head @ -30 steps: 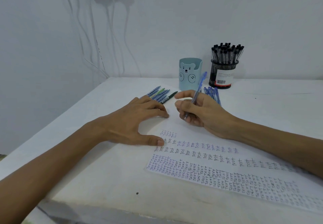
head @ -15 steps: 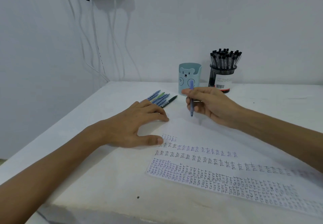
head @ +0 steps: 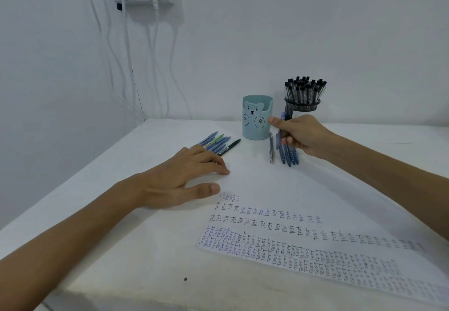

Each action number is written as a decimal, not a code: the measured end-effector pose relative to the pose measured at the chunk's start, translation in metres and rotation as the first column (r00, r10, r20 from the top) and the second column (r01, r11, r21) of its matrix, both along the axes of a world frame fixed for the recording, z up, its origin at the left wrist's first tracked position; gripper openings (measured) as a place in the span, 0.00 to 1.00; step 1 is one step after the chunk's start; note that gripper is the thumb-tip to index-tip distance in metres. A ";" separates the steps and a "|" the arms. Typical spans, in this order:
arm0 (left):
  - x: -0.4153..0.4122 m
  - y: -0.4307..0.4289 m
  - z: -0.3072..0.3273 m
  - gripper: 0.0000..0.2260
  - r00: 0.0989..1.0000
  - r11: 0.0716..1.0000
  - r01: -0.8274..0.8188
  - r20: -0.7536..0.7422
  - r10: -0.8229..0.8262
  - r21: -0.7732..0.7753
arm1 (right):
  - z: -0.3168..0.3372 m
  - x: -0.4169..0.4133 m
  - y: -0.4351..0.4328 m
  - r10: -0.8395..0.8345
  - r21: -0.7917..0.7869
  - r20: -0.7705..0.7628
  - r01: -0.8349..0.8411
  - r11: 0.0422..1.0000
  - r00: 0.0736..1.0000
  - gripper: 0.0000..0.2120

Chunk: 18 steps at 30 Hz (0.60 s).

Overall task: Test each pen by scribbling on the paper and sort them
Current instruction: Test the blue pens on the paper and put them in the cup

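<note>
A white paper [head: 303,189] covered with rows of scribbled test words lies on the table. My left hand [head: 184,177] rests flat on the paper's left edge, fingers spread. My right hand [head: 301,133] grips a blue pen [head: 281,126] upright, just right of the teal bear cup [head: 257,117]. Under that hand, several blue pens [head: 289,155] lie in a small group. Another group of pens [head: 218,143], blue, green and black, lies left of the cup, partly behind my left hand. A black mesh holder [head: 302,106] full of black-capped pens stands behind my right hand.
The white table [head: 121,250] meets white walls at the back and left. Its front edge runs along the bottom. White charger cables [head: 155,67] hang from a wall socket at the upper left.
My right hand has lifted the blue pen off the paper and carried it back and right, over the pens beside the cup. My left hand has stayed on the paper.
</note>
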<state>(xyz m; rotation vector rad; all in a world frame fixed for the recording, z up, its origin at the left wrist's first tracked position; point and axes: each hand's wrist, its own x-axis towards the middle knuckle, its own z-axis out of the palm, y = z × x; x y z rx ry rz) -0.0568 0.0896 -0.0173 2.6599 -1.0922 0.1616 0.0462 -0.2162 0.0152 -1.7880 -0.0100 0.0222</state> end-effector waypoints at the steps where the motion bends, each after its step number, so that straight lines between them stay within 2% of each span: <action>1: 0.000 0.000 0.000 0.27 1.000 1.000 -0.003 0.003 0.003 0.002 | 0.001 0.003 -0.001 0.007 -0.054 -0.015 -0.008 0.999 1.000 0.19; 3: 0.000 0.000 0.000 0.27 1.000 1.000 -0.006 0.010 0.006 0.009 | 0.003 0.007 -0.003 0.039 -0.161 -0.081 -0.052 0.986 0.996 0.18; 5: 0.000 0.001 0.000 0.26 1.000 1.000 -0.004 0.013 0.004 0.011 | 0.003 0.011 -0.003 0.061 -0.366 -0.071 -0.083 0.927 0.996 0.18; 7: 0.001 0.001 0.000 0.26 1.000 1.000 -0.003 0.012 0.003 0.016 | 0.002 0.014 -0.003 0.089 -0.618 0.066 -0.029 0.786 0.994 0.20; 9: 0.001 0.002 0.000 0.26 1.000 1.000 -0.005 0.016 0.004 0.025 | -0.001 0.015 0.001 0.138 -0.756 0.134 0.011 0.655 0.981 0.21; 12: 0.001 0.001 0.001 0.25 0.999 0.999 -0.008 0.032 0.007 0.047 | -0.002 0.014 0.009 0.152 -0.833 0.176 0.065 0.550 0.973 0.23; 14: 0.000 0.000 0.001 0.25 0.999 0.998 -0.010 0.032 0.008 0.062 | -0.003 0.011 0.015 0.137 -0.879 0.281 0.198 0.435 0.950 0.27; 16: 0.001 0.000 0.001 0.25 0.999 0.998 -0.011 0.031 0.009 0.066 | -0.003 0.002 0.024 0.197 -0.884 0.414 0.341 0.319 0.889 0.20; 17: 0.001 0.000 0.001 0.26 0.999 0.998 -0.011 0.031 0.008 0.066 | -0.004 -0.002 0.030 0.264 -0.863 0.477 0.390 0.321 0.838 0.16; 18: 0.001 0.000 0.001 0.25 0.999 0.998 -0.010 0.032 0.008 0.067 | -0.004 -0.006 0.036 0.349 -0.839 0.525 0.404 0.363 0.776 0.13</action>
